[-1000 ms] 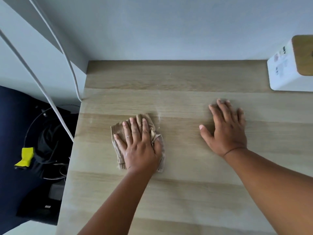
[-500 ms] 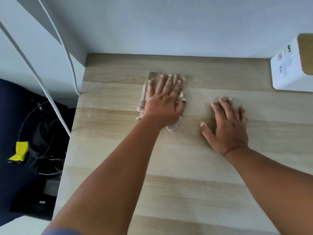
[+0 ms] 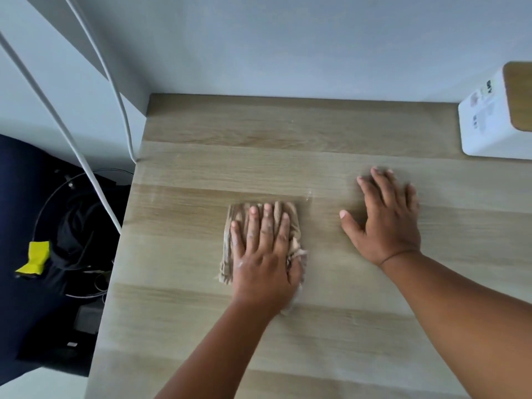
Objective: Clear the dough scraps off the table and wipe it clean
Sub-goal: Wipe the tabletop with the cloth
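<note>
Left hand [image 3: 264,263]: I see it spread flat, fingers extended, pressing on the cloth.
Right hand [image 3: 385,223]: splayed, palm down on bare wood, holding nothing.
Cloth [image 3: 230,249]: tan, bunched under my left palm, mid-table [image 3: 331,326].
White box [image 3: 495,116]: far right corner.

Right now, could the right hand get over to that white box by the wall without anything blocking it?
Probably yes. The right hand lies flat on the wooden table, and only bare tabletop shows between it and the white box at the far right.

left hand [image 3: 266,260] flat on cloth [image 3: 234,214], wooden table [image 3: 331,326]
</note>
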Demonstrator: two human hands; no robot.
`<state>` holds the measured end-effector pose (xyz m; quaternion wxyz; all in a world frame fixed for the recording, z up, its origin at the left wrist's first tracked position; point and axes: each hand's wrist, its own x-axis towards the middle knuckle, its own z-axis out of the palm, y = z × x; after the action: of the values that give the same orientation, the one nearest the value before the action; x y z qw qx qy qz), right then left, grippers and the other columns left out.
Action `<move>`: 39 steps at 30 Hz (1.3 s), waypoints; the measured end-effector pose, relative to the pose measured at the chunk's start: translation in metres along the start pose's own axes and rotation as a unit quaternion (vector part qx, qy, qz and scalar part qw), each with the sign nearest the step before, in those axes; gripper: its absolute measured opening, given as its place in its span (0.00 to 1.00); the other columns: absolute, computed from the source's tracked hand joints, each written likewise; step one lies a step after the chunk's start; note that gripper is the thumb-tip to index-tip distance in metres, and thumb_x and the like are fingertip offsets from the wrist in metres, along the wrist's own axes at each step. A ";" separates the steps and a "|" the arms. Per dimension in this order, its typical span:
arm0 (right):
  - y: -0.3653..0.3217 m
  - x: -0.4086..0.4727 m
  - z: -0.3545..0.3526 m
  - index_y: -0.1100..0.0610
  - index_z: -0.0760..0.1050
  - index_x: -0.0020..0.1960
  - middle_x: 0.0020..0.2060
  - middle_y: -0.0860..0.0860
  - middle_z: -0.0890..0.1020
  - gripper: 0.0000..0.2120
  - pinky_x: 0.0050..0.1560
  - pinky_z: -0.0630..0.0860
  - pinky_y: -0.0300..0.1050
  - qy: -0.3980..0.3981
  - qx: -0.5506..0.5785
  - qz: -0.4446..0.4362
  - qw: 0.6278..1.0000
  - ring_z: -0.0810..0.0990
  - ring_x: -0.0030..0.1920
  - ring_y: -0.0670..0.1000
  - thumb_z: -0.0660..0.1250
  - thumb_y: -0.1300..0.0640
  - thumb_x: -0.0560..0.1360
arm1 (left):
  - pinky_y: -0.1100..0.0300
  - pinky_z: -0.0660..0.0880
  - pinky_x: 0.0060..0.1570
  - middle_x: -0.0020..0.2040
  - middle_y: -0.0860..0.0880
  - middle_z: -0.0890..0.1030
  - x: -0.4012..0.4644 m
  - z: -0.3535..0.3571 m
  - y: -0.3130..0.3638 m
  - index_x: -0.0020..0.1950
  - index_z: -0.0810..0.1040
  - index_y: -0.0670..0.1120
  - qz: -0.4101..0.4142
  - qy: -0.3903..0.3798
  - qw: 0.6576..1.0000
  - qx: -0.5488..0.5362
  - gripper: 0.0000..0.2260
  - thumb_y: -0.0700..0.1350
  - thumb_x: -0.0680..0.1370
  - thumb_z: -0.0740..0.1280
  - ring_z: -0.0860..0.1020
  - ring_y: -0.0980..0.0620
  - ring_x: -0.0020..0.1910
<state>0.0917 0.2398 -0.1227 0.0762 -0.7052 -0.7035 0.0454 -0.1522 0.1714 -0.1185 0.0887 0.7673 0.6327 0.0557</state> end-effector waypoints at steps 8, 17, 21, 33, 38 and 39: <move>0.000 -0.001 -0.002 0.55 0.68 0.77 0.80 0.56 0.64 0.34 0.80 0.50 0.68 0.003 0.000 -0.006 1.000 0.58 0.81 0.61 0.58 0.38 0.76 | 0.30 0.59 0.74 0.83 0.47 0.58 -0.063 -0.003 -0.027 0.82 0.62 0.51 0.254 -0.037 0.966 -0.013 0.32 0.61 0.80 0.63 0.56 0.42 0.82; -0.001 0.000 -0.001 0.56 0.70 0.76 0.80 0.56 0.65 0.26 0.79 0.53 0.69 0.022 0.013 -0.006 1.000 0.60 0.81 0.60 0.55 0.50 0.80 | 0.28 0.50 0.75 0.84 0.45 0.55 0.010 0.010 0.028 0.83 0.60 0.52 0.037 -0.015 0.999 0.003 0.34 0.62 0.79 0.60 0.49 0.41 0.83; -0.001 0.002 0.000 0.55 0.70 0.76 0.80 0.55 0.65 0.26 0.78 0.53 0.69 0.020 0.011 -0.006 1.000 0.60 0.81 0.60 0.56 0.50 0.80 | 0.28 0.46 0.75 0.84 0.43 0.56 0.087 0.003 0.035 0.82 0.60 0.53 -0.021 -0.020 1.000 0.005 0.33 0.63 0.79 0.55 0.48 0.39 0.83; -0.003 -0.001 -0.002 0.55 0.68 0.76 0.80 0.55 0.64 0.27 0.79 0.53 0.68 0.012 0.018 -0.003 1.000 0.59 0.81 0.60 0.54 0.49 0.79 | 0.35 0.45 0.78 0.84 0.49 0.54 0.156 0.002 0.053 0.84 0.55 0.54 0.123 -0.072 0.990 0.021 0.32 0.62 0.81 0.53 0.49 0.45 0.83; -0.003 0.000 0.000 0.56 0.69 0.76 0.80 0.56 0.65 0.26 0.78 0.54 0.68 0.020 0.015 -0.006 1.000 0.60 0.81 0.60 0.55 0.50 0.80 | 0.37 0.50 0.78 0.84 0.49 0.57 0.085 -0.001 0.020 0.83 0.59 0.53 0.121 -0.038 0.991 0.031 0.30 0.62 0.82 0.53 0.50 0.46 0.83; -0.003 0.000 0.001 0.56 0.69 0.76 0.80 0.55 0.65 0.26 0.78 0.53 0.68 0.018 0.015 -0.005 1.000 0.59 0.81 0.60 0.55 0.49 0.80 | 0.37 0.51 0.78 0.84 0.49 0.57 0.072 -0.002 0.008 0.83 0.60 0.53 0.123 -0.030 0.992 0.028 0.30 0.62 0.81 0.55 0.51 0.46 0.83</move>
<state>0.0886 0.2397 -0.1232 0.0997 -0.7013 -0.7046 0.0422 -0.1307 0.2407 -0.1168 0.0786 0.8427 0.5320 0.0254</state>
